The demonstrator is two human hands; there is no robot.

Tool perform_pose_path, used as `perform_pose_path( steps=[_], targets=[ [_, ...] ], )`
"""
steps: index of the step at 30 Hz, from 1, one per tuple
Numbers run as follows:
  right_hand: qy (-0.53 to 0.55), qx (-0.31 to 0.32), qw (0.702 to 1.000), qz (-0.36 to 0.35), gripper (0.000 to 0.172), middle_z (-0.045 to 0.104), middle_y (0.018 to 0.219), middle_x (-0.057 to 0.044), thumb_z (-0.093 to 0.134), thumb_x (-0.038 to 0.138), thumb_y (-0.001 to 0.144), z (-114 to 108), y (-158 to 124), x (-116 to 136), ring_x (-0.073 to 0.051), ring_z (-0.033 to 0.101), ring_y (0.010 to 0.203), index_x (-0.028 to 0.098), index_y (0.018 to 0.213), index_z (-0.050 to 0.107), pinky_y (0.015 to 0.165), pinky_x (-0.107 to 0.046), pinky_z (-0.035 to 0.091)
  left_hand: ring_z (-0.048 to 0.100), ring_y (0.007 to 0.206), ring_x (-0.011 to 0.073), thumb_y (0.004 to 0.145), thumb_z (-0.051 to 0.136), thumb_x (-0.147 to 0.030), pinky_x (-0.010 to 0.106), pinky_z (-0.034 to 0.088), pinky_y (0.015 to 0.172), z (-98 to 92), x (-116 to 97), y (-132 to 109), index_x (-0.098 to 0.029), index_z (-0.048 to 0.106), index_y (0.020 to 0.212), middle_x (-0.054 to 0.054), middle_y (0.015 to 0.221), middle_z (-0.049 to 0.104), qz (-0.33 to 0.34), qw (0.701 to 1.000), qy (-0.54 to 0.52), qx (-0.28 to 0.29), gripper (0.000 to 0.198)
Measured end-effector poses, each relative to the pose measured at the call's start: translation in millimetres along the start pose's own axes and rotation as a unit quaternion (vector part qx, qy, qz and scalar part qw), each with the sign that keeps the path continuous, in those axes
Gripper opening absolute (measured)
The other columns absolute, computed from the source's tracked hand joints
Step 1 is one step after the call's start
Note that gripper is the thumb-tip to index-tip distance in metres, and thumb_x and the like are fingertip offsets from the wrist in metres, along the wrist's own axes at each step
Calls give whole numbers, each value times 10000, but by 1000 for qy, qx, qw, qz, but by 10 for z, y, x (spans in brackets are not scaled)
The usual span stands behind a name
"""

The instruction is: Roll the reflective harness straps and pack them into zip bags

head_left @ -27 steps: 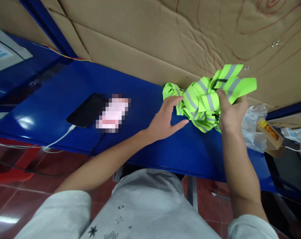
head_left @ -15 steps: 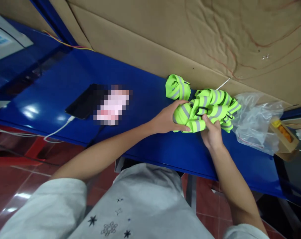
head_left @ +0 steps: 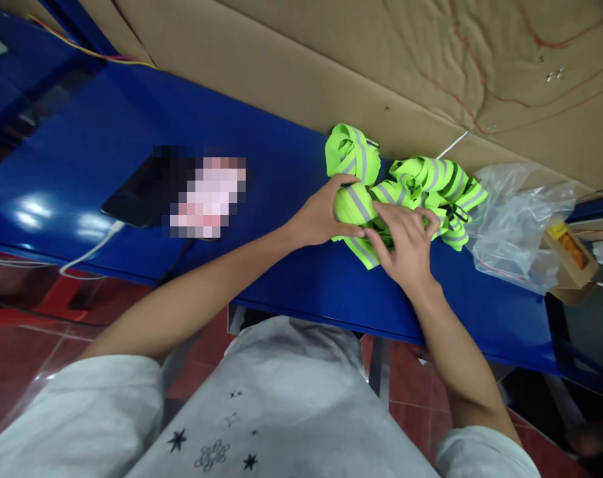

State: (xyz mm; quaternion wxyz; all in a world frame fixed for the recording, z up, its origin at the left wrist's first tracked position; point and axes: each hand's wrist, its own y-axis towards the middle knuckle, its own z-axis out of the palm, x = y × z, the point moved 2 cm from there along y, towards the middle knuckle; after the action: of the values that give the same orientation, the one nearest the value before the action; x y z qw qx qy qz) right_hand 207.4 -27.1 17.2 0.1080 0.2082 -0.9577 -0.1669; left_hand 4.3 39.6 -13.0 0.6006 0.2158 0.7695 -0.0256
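A bright yellow-green reflective strap with a grey stripe is gathered into a roll (head_left: 355,203). My left hand (head_left: 315,214) is closed around the roll's left side, thumb and fingers on opposite edges. My right hand (head_left: 406,247) lies on the roll's right side, fingers curled over it and thumb at its lower edge. A loose strap end hangs below the roll onto the blue table. Just behind sits another rolled strap (head_left: 351,153). To the right, touching or close to the held one, is a tangled pile of straps (head_left: 438,176) with black buckles.
A crumpled clear plastic bag (head_left: 515,229) lies right of the pile, beside an open cardboard box (head_left: 575,262). On the left, a dark phone (head_left: 142,192) with a white cable lies beside a blurred-out pink screen (head_left: 209,196). A cardboard wall (head_left: 261,60) rises behind the blue table (head_left: 147,119).
My right hand has moved left, from the buckle on the straps to the right side of the roll. That buckle is now out of sight. The left hand keeps its grip.
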Motion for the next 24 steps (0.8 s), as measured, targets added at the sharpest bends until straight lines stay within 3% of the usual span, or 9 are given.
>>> perform_pose_path(
  steps=[2,4,8,12,15,17,19,22,24],
  targets=[
    [10,-2,1000,12,390,758,1376,-53,486,415,1097,7,10,-78,-298,695,1295,328,1423,681,1240,-565,287,641,1284,275,619,947,-359,413,535,1102,-63,-6,47,-201,541,1351,103,1386,677,-97,989,-105,-30,852],
    [17,-1,1000,18,352,786,1298,-30,466,378,1098,6,-1,-125,-291,715,1244,343,1312,743,1238,-570,274,704,1067,218,702,865,-370,321,582,857,-105,-77,61,-213,562,1268,63,1196,736,-182,957,-225,-32,661],
    [7,-35,998,57,471,665,1496,-126,532,483,1058,-30,-64,-39,-384,632,1378,298,1473,655,1202,-605,320,659,775,161,839,706,-447,246,466,558,-111,-271,30,-194,645,1051,57,955,727,-215,898,-383,32,335],
    [-7,-62,997,54,958,453,1678,-227,634,686,954,-57,-97,210,-487,446,1545,234,1725,291,1228,-685,308,721,856,223,845,671,-420,322,565,661,7,-305,-52,-177,700,1011,93,964,775,-212,883,-396,134,296],
    [55,-34,996,65,1128,448,1685,-233,648,742,927,-41,-94,313,-441,464,1554,228,1760,88,1246,-667,357,755,967,285,841,669,-397,403,614,813,79,-271,-94,-176,704,965,113,993,800,-206,877,-387,195,256],
    [149,-21,983,107,1198,483,1663,-227,721,742,879,-34,-96,290,-407,522,1518,211,1759,105,1200,-599,467,758,964,278,845,664,-384,414,621,860,72,-251,-91,-183,693,945,105,1000,798,-204,875,-399,185,227],
    [261,-2,951,166,1111,614,1556,-186,804,709,825,-26,-102,209,-376,624,1414,226,1705,328,1096,-530,572,748,905,253,874,613,-366,421,623,862,42,-239,-70,-189,668,903,90,939,777,-211,873,-409,161,187],
    [389,75,888,234,663,813,1161,-78,876,625,786,-2,-98,76,-298,775,1036,245,1312,739,831,-423,651,690,750,221,913,498,-328,422,611,766,31,-226,-37,-203,586,795,68,776,689,-246,874,-393,145,193],
    [432,111,859,253,461,813,929,-29,903,578,767,8,-81,14,-227,748,795,224,1045,805,656,-335,608,628,657,192,922,473,-318,396,588,696,59,-205,-23,-215,529,763,47,719,624,-263,880,-370,142,198]
  ],
)
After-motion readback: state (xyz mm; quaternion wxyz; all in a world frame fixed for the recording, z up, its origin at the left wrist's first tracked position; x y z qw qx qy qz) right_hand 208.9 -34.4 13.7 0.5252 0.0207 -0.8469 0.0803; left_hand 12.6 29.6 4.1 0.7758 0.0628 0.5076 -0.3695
